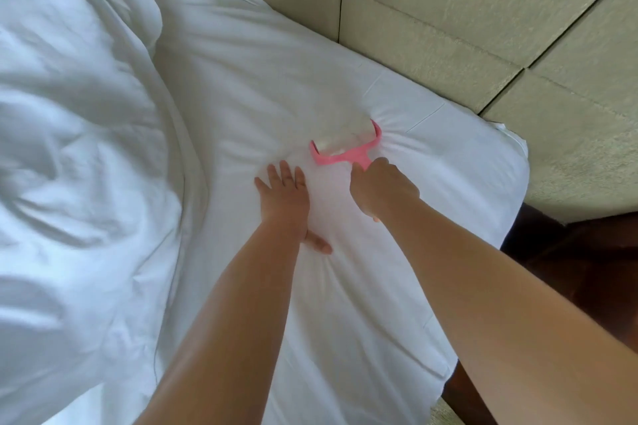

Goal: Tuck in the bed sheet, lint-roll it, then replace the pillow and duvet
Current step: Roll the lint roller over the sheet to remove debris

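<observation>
A white bed sheet [262, 86] covers the mattress near its head corner. A pink lint roller [345, 145] with a pale sticky drum lies pressed on the sheet, which wrinkles around it. My right hand [383, 186] is closed around the roller's handle. My left hand [286, 197] lies flat on the sheet just left of the roller, fingers spread. A white duvet [69, 148] is bunched up along the left side of the bed. No pillow shows.
A beige padded headboard [448, 10] with dark seams runs along the far edge of the mattress. A dark brown piece of furniture [566, 259] stands past the right mattress corner.
</observation>
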The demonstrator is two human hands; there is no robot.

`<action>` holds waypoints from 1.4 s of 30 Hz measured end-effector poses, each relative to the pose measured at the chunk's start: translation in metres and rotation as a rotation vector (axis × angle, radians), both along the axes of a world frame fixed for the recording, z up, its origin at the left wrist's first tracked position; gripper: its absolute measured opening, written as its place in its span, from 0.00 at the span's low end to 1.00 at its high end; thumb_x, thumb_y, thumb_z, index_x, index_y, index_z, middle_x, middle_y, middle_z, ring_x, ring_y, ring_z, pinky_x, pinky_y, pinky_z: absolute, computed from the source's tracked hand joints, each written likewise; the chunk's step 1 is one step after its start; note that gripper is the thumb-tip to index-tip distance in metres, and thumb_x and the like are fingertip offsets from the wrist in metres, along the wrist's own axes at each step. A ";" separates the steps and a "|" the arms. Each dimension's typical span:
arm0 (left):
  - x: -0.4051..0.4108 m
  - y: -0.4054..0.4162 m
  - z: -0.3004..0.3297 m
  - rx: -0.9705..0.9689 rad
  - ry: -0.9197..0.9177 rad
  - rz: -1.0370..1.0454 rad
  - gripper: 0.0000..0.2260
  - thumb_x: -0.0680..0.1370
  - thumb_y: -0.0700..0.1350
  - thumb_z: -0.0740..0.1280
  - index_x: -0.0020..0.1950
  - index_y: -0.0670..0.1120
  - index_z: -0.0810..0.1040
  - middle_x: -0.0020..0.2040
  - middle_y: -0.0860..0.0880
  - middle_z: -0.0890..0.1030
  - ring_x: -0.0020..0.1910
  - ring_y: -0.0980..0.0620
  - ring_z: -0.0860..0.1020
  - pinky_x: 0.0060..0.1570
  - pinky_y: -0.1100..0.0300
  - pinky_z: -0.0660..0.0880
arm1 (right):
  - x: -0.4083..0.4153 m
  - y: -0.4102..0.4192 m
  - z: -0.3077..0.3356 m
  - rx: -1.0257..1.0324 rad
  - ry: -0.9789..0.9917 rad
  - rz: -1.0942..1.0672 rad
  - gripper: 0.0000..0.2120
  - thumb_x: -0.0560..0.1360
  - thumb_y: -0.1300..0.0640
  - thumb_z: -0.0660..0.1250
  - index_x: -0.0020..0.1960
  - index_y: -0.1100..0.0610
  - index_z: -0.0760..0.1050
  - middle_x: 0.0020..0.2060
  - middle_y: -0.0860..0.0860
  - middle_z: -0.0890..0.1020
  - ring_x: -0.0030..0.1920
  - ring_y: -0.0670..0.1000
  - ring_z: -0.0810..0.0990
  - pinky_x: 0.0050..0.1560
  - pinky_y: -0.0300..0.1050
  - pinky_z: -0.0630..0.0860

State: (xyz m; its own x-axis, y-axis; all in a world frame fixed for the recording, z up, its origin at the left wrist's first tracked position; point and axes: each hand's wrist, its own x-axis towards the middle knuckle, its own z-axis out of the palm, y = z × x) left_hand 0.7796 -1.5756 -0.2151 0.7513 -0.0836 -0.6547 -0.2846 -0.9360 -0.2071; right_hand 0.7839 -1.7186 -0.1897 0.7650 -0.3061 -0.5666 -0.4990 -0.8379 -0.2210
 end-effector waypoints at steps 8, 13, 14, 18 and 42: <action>0.049 0.002 -0.007 -0.008 0.009 0.053 0.70 0.56 0.74 0.71 0.74 0.36 0.32 0.76 0.35 0.36 0.75 0.35 0.39 0.70 0.33 0.51 | 0.080 0.015 -0.009 0.065 -0.098 0.043 0.23 0.81 0.43 0.47 0.61 0.61 0.66 0.54 0.55 0.78 0.52 0.58 0.80 0.47 0.48 0.71; 0.071 0.006 -0.011 -0.005 -0.010 0.078 0.70 0.56 0.75 0.70 0.74 0.36 0.31 0.75 0.35 0.35 0.76 0.37 0.38 0.70 0.33 0.51 | 0.106 0.020 -0.015 0.063 -0.105 0.077 0.24 0.81 0.42 0.47 0.62 0.61 0.65 0.54 0.56 0.78 0.52 0.58 0.80 0.45 0.47 0.71; 0.074 0.006 -0.012 -0.002 -0.013 0.083 0.70 0.56 0.75 0.70 0.74 0.36 0.31 0.76 0.35 0.35 0.76 0.37 0.38 0.70 0.33 0.51 | 0.107 0.020 -0.016 0.062 -0.109 0.084 0.25 0.81 0.42 0.47 0.63 0.62 0.65 0.54 0.56 0.78 0.51 0.58 0.80 0.45 0.47 0.71; 0.076 0.003 -0.011 0.022 -0.025 0.086 0.71 0.55 0.75 0.70 0.74 0.36 0.31 0.76 0.35 0.36 0.76 0.37 0.38 0.71 0.35 0.50 | 0.108 0.019 -0.015 0.067 -0.129 0.100 0.25 0.81 0.42 0.47 0.62 0.62 0.65 0.52 0.56 0.78 0.50 0.57 0.80 0.42 0.46 0.69; -0.064 -0.011 0.022 -0.069 -0.063 -0.138 0.48 0.71 0.71 0.60 0.78 0.41 0.47 0.78 0.42 0.49 0.76 0.44 0.54 0.72 0.44 0.55 | -0.103 -0.041 0.030 -0.023 -0.030 0.016 0.24 0.81 0.43 0.45 0.61 0.60 0.67 0.47 0.53 0.74 0.50 0.56 0.77 0.46 0.47 0.70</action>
State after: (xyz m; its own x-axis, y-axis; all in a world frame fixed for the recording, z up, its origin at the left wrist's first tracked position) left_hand 0.7155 -1.5869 -0.1934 0.7686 -0.2322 -0.5960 -0.4004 -0.9013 -0.1652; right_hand 0.6807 -1.7597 -0.1595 0.7865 -0.3059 -0.5365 -0.4787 -0.8508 -0.2166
